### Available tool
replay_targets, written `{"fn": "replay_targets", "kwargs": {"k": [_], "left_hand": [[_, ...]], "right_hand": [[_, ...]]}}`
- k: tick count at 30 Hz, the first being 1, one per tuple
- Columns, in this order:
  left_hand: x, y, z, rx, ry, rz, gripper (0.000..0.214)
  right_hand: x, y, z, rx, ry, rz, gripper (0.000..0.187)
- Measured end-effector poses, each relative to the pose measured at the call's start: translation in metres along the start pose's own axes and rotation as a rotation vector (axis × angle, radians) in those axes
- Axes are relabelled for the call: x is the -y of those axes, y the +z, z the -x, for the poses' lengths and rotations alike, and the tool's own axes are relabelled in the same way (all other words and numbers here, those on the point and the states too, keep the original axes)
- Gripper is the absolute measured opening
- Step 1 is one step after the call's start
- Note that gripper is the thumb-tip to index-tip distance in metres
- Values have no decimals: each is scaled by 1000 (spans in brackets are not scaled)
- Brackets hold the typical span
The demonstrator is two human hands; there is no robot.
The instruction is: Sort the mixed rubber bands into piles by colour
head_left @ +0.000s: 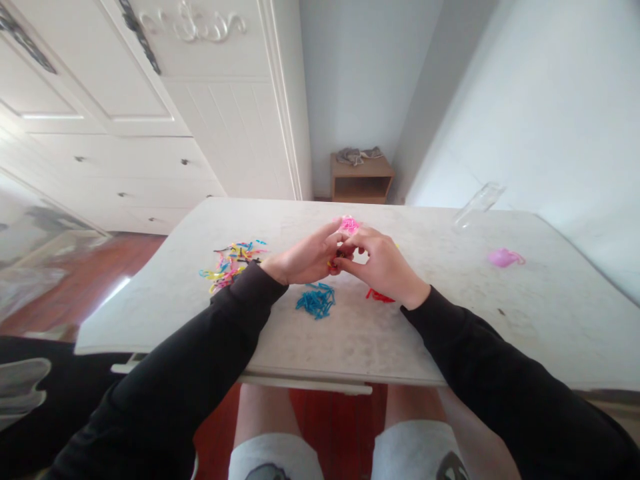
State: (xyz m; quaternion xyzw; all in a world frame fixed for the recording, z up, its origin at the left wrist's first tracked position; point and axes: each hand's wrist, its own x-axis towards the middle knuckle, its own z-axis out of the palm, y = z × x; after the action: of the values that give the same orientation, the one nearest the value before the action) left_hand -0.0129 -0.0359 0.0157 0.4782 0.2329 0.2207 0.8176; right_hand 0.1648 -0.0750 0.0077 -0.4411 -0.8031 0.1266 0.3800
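My left hand point(313, 257) is closed with its fingers curled around a few small strips point(333, 265), of which bits of yellow, red and dark colour show. My right hand point(383, 261) meets it fingertip to fingertip, thumb and forefinger pinched at the same spot; what it grips is mostly hidden. A pink pile of strips point(349, 225) lies just beyond the fingers. Nearer to me is a blue pile point(317, 301), below my left hand. A red pile point(380, 295) is partly covered by my right hand, and a trace of yellow shows behind it.
Mixed coloured strips point(233, 263) lie scattered on the white table point(435, 347) at the left. To the right are a clear plastic cylinder point(479, 207) and a pink pouch-like item point(505, 258). White cabinets point(235, 113) and a small wooden stand point(363, 180) are behind.
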Motion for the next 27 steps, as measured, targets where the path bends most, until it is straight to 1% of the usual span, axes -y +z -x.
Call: {"fn": "replay_targets", "kwargs": {"k": [3,7,11,15,18,23,27], "left_hand": [[1,2,1,-1,13,-21,49],[1,2,0,-6,22,-20,43],[3,-2,-2,-17,7,25,33],[4,-6,-3,-36,-26,29,25],[3,-6,-3,-66,-27,41,22],[3,-7,-4,-105,-41,55,22],[4,-8,-5,-113,-54,74,21]], "right_hand": [[3,1,0,4,26,27,14],[7,-1,0,-8,67,20,11],[6,-4,0,-16,149,-110,12],[1,-7,-1,13,226,-263,21],[-2,-6,-1,2,237,-307,26],[-7,-4,-1,-75,227,-245,36],[-9,-4,-1,-59,226,-280,36]]}}
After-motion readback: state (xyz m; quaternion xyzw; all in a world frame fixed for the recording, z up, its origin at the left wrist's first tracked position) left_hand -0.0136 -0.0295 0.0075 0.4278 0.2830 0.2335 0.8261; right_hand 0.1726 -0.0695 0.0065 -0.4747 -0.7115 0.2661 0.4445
